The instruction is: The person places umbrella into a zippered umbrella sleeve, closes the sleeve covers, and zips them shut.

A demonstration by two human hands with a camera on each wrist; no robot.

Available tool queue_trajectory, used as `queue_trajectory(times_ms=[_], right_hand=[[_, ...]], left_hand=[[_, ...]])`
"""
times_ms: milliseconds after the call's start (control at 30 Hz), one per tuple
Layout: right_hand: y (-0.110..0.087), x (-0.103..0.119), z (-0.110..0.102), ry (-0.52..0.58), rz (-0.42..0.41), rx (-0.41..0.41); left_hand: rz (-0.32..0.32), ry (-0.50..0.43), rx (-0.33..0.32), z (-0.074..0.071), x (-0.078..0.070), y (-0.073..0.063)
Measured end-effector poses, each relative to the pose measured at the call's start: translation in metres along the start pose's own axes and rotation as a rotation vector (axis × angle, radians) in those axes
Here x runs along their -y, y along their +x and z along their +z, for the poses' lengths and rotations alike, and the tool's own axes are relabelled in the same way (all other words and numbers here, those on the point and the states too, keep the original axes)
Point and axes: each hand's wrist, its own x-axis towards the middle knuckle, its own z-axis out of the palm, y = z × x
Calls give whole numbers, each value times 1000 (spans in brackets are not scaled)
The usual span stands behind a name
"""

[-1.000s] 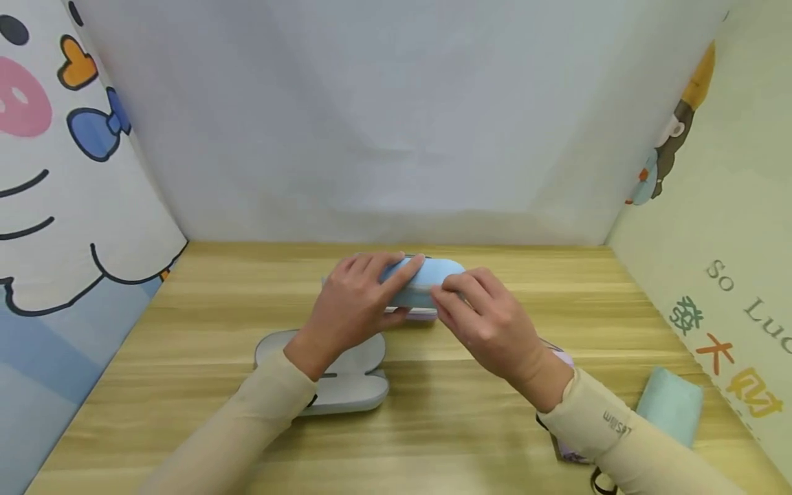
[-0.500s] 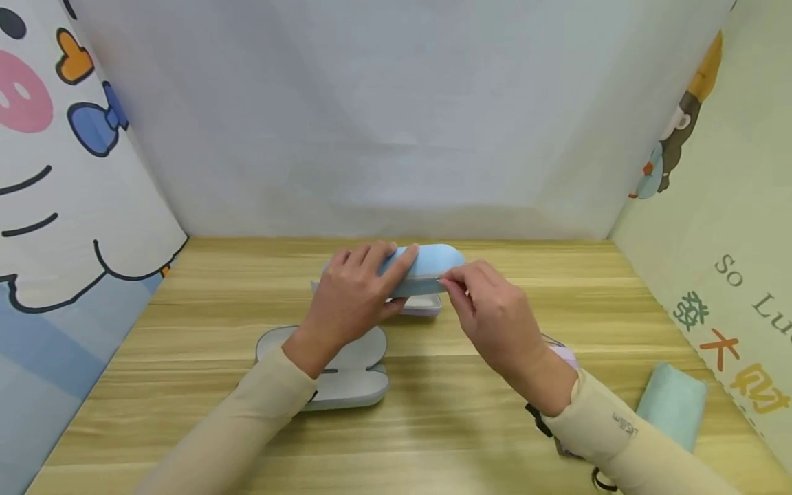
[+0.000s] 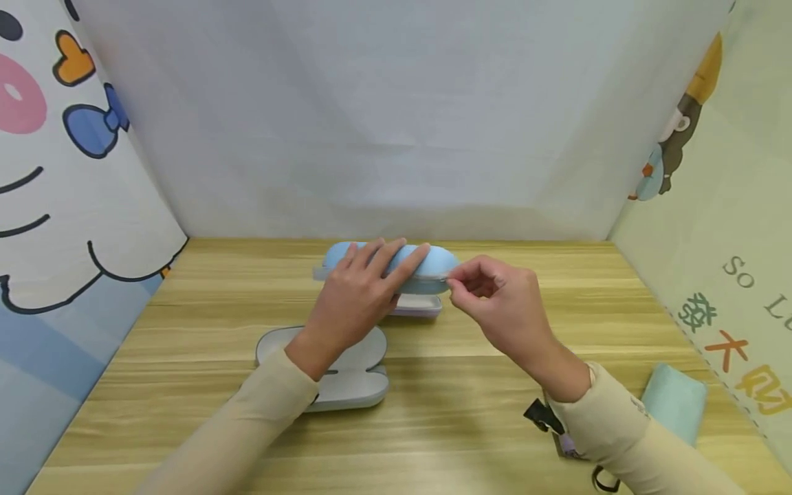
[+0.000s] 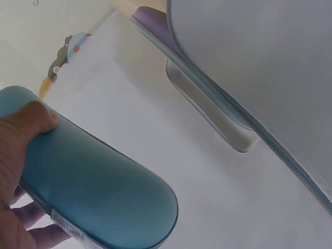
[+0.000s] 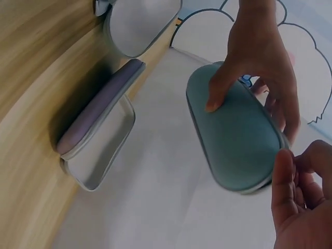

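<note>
A light blue zip-up glasses case (image 3: 436,260) is held above the table in the head view. My left hand (image 3: 359,292) grips it, its fingers over the top. The left wrist view shows my thumb pressed on the underside of the case (image 4: 98,176) and fingers along the zip side. At the case's right end, my right hand (image 3: 504,295) pinches the zip edge between thumb and forefinger; the pull itself is hidden. In the right wrist view, those fingertips meet at the corner of the case (image 5: 238,135), which looks closed there.
Below my left wrist lies an open grey case (image 3: 353,388). Behind it, under the blue one, stands an open lilac case (image 3: 417,311). A mint case (image 3: 674,402) lies at the right, and a black buckle (image 3: 544,416) shows by my right sleeve.
My right hand has shifted slightly right while pinching at the case's right end. The blue case has risen a little and turned, so more of its left end shows.
</note>
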Motion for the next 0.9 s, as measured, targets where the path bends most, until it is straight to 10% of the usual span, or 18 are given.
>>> queue_trajectory(times_ms=[400,900], right_hand=[[16,-23,-1,128,169,27],[20,-44,15,150,172,74]], left_hand=[[28,-276,-67,24,37,-8],[175,-699,-170,15,33,0]])
